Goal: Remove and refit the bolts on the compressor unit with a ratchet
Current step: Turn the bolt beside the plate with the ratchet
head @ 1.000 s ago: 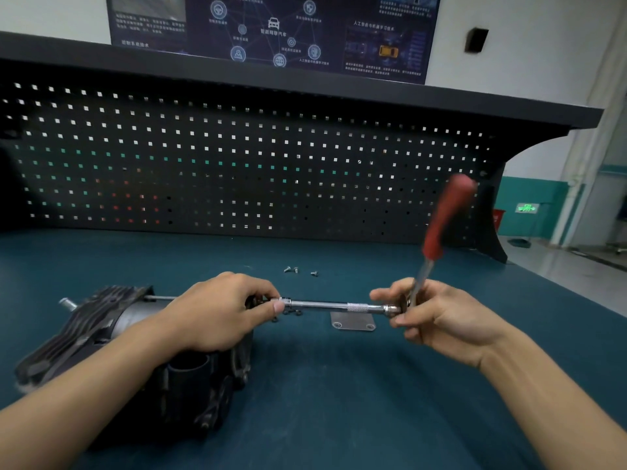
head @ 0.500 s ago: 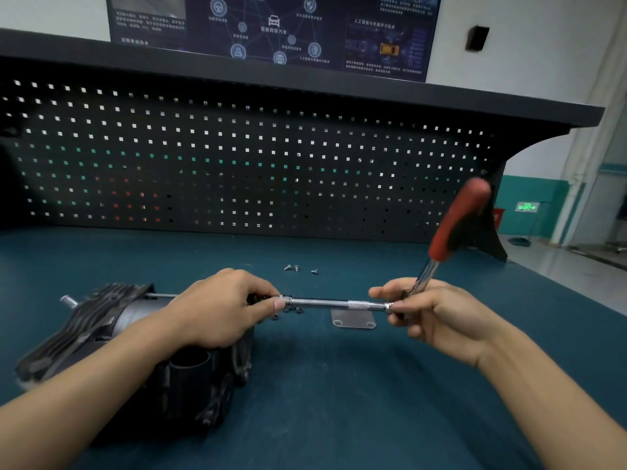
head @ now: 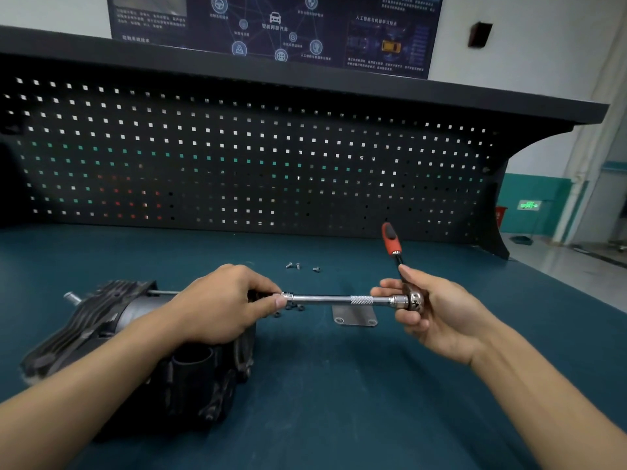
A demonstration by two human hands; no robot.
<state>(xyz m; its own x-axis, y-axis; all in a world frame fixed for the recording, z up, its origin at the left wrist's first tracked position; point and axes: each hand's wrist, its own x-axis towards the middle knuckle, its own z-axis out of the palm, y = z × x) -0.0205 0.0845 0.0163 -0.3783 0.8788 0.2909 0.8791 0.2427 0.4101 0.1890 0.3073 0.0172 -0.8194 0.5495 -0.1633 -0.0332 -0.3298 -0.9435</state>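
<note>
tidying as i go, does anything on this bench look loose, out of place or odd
Three small screws lie loose on the mat behind the extension bar, and a few dark small parts sit scattered just under it, beside a flat metal plate. Nothing looks spilled or damaged.

A workshop: black pegboard (head: 237, 157) backs a teal workbench (head: 339, 385).

Red handle of the ratchet (head: 390, 237) off its rightward lean, nearly upright (slight tilt left) above the right hand (head: 437, 313).
</note>
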